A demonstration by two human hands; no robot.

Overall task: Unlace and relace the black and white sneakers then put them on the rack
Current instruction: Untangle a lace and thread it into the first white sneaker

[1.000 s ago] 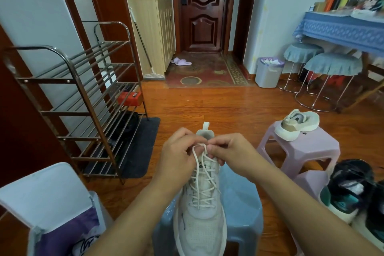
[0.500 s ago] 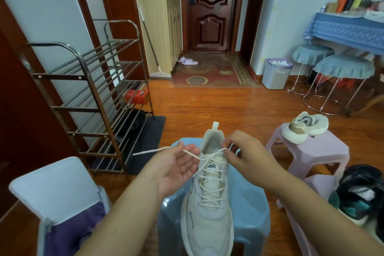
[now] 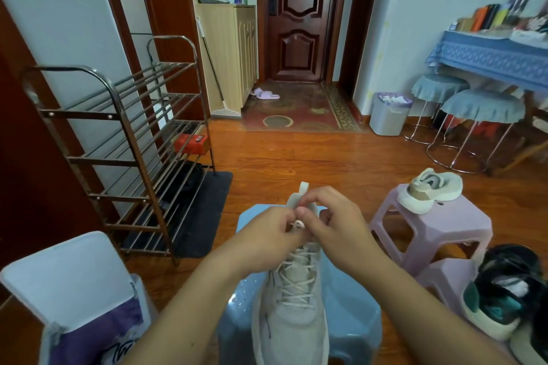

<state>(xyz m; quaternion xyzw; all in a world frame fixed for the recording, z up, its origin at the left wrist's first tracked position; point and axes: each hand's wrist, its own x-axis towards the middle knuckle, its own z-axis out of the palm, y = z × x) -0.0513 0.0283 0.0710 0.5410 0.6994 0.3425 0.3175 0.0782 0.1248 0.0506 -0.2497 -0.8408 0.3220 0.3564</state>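
White sneaker on blue stool, laced through to top eyelets. Left hand and right hand pinching lace at tongue, apparently knotting. Second sneaker waiting on purple stool. Rack without either sneaker; placement outstanding.
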